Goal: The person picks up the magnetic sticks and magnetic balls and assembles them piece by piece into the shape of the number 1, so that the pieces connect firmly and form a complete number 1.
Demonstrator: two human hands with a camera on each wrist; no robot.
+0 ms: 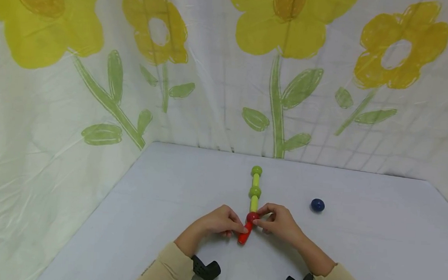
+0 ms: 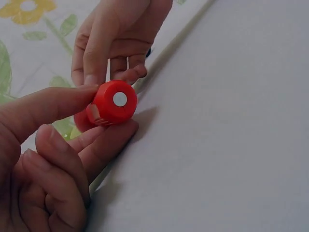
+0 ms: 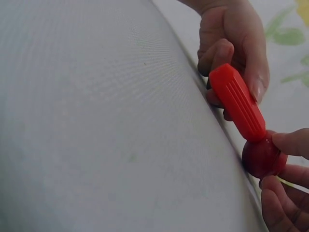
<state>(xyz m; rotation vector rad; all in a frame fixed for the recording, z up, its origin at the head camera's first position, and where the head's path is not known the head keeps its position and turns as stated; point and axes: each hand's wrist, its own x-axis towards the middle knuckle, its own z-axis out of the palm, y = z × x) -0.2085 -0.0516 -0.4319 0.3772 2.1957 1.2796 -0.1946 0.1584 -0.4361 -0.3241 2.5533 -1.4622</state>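
Between the thumb and fingers of my left hand (image 1: 222, 221) is a red ridged rod (image 1: 244, 234), its near end showing a round silvery disc in the left wrist view. My right hand (image 1: 280, 222) pinches a dark red ball (image 3: 263, 157), which touches the rod's far end. Beyond the ball a line runs away from me: a yellow-green rod (image 1: 254, 204), a green ball (image 1: 255, 191), another yellow-green rod (image 1: 256, 179) and a green ball (image 1: 256, 170) at the far end. The red rod lies at a slight angle to this line.
A dark blue ball (image 1: 317, 205) lies by itself on the white table (image 1: 376, 235), right of the line. Behind the table hangs a white curtain (image 1: 211, 92) printed with yellow flowers. A black device (image 1: 206, 270) is worn at each wrist.
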